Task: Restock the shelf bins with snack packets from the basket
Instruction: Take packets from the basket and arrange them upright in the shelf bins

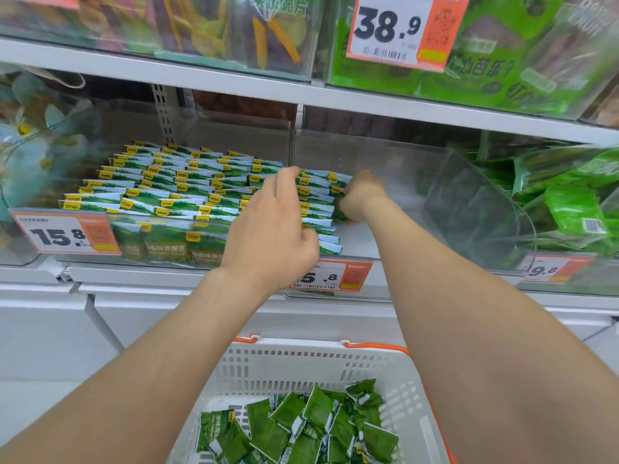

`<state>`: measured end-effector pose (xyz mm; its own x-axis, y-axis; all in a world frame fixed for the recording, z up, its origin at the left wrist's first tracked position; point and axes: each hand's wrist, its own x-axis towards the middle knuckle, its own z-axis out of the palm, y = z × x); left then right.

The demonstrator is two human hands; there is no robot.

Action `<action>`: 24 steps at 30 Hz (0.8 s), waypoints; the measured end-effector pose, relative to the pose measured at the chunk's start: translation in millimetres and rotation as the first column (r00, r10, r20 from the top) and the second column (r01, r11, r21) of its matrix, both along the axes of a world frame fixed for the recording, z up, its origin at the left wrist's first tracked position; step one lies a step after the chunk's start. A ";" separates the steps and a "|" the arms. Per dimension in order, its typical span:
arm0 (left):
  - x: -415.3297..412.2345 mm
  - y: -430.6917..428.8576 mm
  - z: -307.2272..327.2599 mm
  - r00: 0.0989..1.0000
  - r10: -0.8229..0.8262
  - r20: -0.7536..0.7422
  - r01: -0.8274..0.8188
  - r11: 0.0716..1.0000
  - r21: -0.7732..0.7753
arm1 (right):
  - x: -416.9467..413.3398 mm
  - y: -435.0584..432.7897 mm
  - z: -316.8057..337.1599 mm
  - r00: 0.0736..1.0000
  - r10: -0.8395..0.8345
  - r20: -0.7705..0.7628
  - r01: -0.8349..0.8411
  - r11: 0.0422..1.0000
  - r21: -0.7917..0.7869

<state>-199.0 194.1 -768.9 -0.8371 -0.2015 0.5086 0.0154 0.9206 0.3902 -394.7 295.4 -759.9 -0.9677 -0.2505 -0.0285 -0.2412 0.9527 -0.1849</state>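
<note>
Small green snack packets (174, 192) stand in neat rows inside a clear shelf bin (385, 239) at mid height. My left hand (271, 229) rests on the right end of the rows, fingers bent against the packets. My right hand (360, 199) reaches deeper into the bin and grips a few packets at the end of a row. Below, a white basket (268, 366) with orange handles holds several loose green packets (301, 430).
The right half of the bin floor is bare plastic. A neighbouring bin with larger green bags (569, 202) sits to the right. Price tags (67, 234) hang on the bin fronts. An upper shelf (201, 75) with more bins runs overhead.
</note>
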 end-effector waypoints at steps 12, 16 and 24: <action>13.2 15.8 -12.3 0.972 0.177 -0.153 -0.205 0.960 -0.192 | 105.1 41.4 17.9 0.958 -0.050 -0.283 -0.109 0.847 -0.521; 30.9 15.8 -25.3 0.904 0.037 -0.426 -0.221 0.893 -0.391 | 164.8 48.3 -12.6 0.745 -0.135 -0.653 -0.368 0.733 -0.572; 80.4 19.4 -122.5 0.986 -0.139 -0.094 0.075 0.868 -0.491 | 230.8 71.2 -132.4 0.782 0.177 -0.598 -0.471 0.795 -0.382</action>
